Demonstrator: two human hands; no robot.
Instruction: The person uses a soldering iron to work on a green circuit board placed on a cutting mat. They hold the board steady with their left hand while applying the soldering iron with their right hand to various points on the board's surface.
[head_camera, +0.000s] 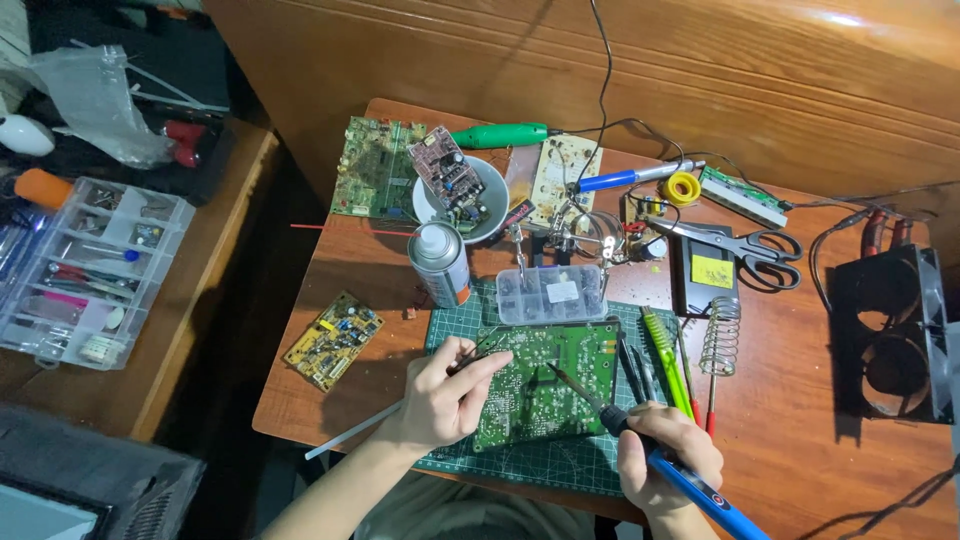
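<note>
Both bare forearms come up from the bottom edge and angle inward toward each other. The left hand (445, 395) lies knuckles up, its fingers curled together with the index and thumb pinched forward and to the right. The right hand (665, 462) sits lower, near the bottom edge, closed in a pen-like grip with the thumb on top and the knuckles turned leftward.

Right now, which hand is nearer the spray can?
Left. The left hand sits just below the spray can, on the green circuit board's left edge; the right hand is lower right.
</note>
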